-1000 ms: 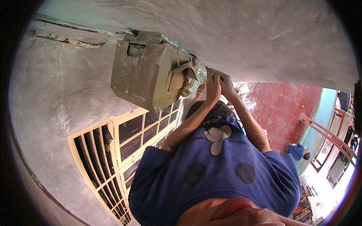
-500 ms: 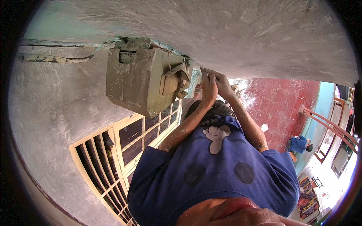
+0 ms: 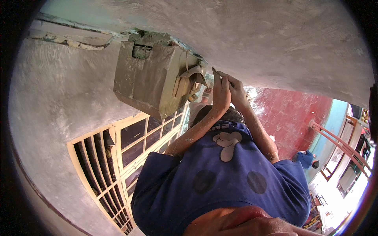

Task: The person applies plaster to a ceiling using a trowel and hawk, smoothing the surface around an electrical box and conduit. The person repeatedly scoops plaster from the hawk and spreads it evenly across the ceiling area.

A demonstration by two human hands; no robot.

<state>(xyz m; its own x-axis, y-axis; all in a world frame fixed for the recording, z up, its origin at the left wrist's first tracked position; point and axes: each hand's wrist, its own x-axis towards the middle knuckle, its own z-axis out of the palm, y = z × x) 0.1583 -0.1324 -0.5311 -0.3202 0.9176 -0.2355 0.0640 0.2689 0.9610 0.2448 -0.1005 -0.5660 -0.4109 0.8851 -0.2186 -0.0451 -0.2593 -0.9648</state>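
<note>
Both my hands are raised and held close together in front of the grey plastered wall (image 3: pixel 275 43). The fingers of my left hand (image 3: pixel 222 95) point upward, pressed together, with a dark narrow tip at their end. Beside it, my right hand (image 3: pixel 237 91) has its fingers bent over toward the left one's fingertips. What lies between the fingers, if anything, is too small to make out. Left of my hands, a dusty grey box (image 3: pixel 147 76) juts from the wall, with a torn, peeling flap (image 3: pixel 193 80) on its side. Pale dust speckles my forearms.
Below the box is a cream-framed window (image 3: pixel 136 135) with slatted openings (image 3: pixel 98 157). Red floor tiles (image 3: pixel 289 114) with white dust lie far below on the right. A person in blue (image 3: pixel 304 159) is down there, near a pink rail (image 3: pixel 338 143). Broken channels (image 3: pixel 67 38) run along the upper left wall.
The view has tilted and shifted slightly, so the box and window sit differently in the picture. My hands stay close together by the wall, a little lower in the picture.
</note>
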